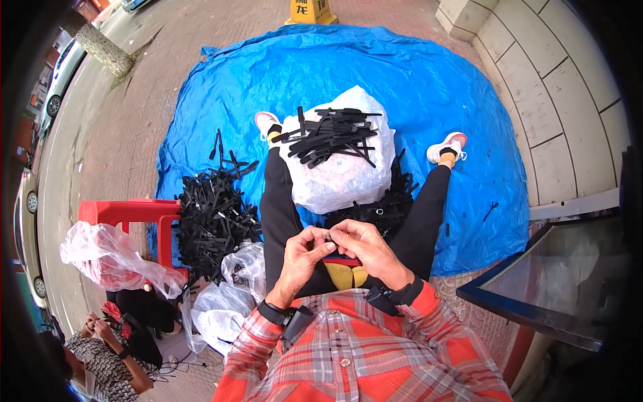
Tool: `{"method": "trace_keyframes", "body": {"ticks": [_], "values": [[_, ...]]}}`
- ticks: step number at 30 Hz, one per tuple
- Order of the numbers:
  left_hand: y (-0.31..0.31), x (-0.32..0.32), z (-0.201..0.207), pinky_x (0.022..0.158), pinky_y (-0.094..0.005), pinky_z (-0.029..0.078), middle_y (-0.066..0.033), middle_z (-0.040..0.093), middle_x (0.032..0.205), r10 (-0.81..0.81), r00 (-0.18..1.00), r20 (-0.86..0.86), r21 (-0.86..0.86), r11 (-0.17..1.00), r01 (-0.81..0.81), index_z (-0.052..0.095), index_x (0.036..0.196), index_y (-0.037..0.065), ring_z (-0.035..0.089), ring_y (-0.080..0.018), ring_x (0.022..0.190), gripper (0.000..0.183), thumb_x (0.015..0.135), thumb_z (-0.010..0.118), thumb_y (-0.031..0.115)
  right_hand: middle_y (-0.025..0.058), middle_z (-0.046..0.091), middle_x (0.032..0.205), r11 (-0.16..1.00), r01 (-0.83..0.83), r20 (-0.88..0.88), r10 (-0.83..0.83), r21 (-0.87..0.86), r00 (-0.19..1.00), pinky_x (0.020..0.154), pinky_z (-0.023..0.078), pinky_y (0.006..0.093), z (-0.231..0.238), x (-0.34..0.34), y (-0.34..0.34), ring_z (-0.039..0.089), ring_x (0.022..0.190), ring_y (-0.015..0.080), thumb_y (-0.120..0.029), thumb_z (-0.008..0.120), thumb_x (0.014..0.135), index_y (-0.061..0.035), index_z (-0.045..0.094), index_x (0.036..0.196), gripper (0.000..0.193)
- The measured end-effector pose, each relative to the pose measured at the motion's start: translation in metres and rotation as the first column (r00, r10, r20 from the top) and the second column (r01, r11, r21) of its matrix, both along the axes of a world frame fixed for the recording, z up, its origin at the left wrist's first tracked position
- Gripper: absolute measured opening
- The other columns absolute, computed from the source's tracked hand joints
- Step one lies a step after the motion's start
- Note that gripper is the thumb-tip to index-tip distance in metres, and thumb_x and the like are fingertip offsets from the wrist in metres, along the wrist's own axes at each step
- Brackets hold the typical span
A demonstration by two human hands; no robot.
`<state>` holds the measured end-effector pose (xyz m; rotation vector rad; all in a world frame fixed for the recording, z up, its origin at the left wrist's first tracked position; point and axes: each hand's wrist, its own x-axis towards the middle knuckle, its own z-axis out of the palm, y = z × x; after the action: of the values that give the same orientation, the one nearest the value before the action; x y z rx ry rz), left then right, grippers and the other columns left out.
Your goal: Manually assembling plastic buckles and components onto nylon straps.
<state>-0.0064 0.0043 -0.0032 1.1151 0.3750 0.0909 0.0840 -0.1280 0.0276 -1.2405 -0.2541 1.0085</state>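
My left hand [303, 258] and my right hand [370, 249] meet in front of my lap, thumbs and fingertips pinched together. Between them shows a small dark piece [328, 236], mostly hidden by the fingers; its kind cannot be made out. Just beyond, a large stuffed white plastic bag [338, 184] rests between my legs, with a heap of short black straps [333, 134] on top. More black straps [378, 213] lie between my legs behind the hands. To the left spreads a bigger pile of black straps [218, 221].
A blue tarp [462, 100] covers the ground under my outstretched legs. At left stand a red plastic stool [127, 211] and clear plastic bags [224, 305]. Another person's hands [100, 328] work at lower left. A dark-framed glass panel [556, 275] and a tiled wall [536, 87] border the right.
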Motion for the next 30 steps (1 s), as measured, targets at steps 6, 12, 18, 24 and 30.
{"method": "trace_keyframes", "body": {"ticks": [6,12,18,24,30], "values": [[-0.013,0.000,0.000,0.057,-0.0183,0.035,0.0053,0.045,0.070,0.019,0.999,0.028,0.119,0.993,-0.022,0.064,0.092,0.002,0.039,-0.0028,0.063,0.017,0.076,0.068,0.002,0.0027,0.057,0.073,0.996,0.084,-0.271,-0.076,0.017,0.960,0.048,0.036,0.0154,-0.011,0.005,-0.015,0.050,0.060,0.0046,-0.010,0.062,0.083,-0.0006,0.056,0.088,0.012],[-0.012,0.000,0.001,0.062,-0.0175,0.036,0.0046,0.047,0.074,-0.027,0.999,0.045,0.167,0.986,0.020,0.064,0.092,0.001,0.042,-0.0037,0.067,0.018,0.075,0.067,-0.002,0.0064,0.057,0.082,0.992,0.112,-0.253,-0.095,0.055,0.963,0.050,0.037,0.0163,-0.008,0.005,-0.021,0.050,0.061,0.0077,0.000,0.061,0.079,-0.0029,0.044,0.094,0.023],[-0.004,0.000,0.019,0.062,-0.0196,0.037,0.0018,0.047,0.076,-0.151,0.987,0.054,0.474,0.874,0.108,0.063,0.090,0.001,0.042,-0.0055,0.066,0.016,0.074,0.068,0.001,0.0049,0.056,0.079,0.999,0.050,-0.186,-0.045,0.022,0.982,0.049,0.037,0.0167,-0.006,0.004,-0.022,0.050,0.061,0.0062,-0.005,0.062,0.081,-0.0011,0.047,0.097,0.023],[0.003,-0.007,0.010,0.062,-0.0215,0.038,0.0005,0.048,0.080,-0.313,0.950,0.011,0.466,0.842,0.272,0.061,0.092,0.001,0.044,-0.0062,0.069,0.022,0.072,0.071,0.002,0.0023,0.056,0.071,0.962,-0.268,-0.243,0.272,0.050,0.931,0.047,0.036,0.0160,-0.014,0.003,-0.030,0.048,0.056,0.0043,-0.026,0.058,0.088,-0.0013,0.056,0.091,0.025],[0.001,-0.007,-0.003,0.064,-0.0175,0.036,0.0051,0.051,0.081,-0.189,0.977,-0.100,-0.132,0.976,0.175,0.056,0.102,0.005,0.042,-0.0026,0.068,0.025,0.080,0.065,0.013,0.0002,0.055,0.065,0.999,-0.043,-0.173,0.041,-0.004,0.984,0.044,0.035,0.0173,-0.017,-0.005,-0.024,0.045,0.050,0.0035,-0.022,0.057,0.088,-0.0036,0.056,0.076,0.022]]}}
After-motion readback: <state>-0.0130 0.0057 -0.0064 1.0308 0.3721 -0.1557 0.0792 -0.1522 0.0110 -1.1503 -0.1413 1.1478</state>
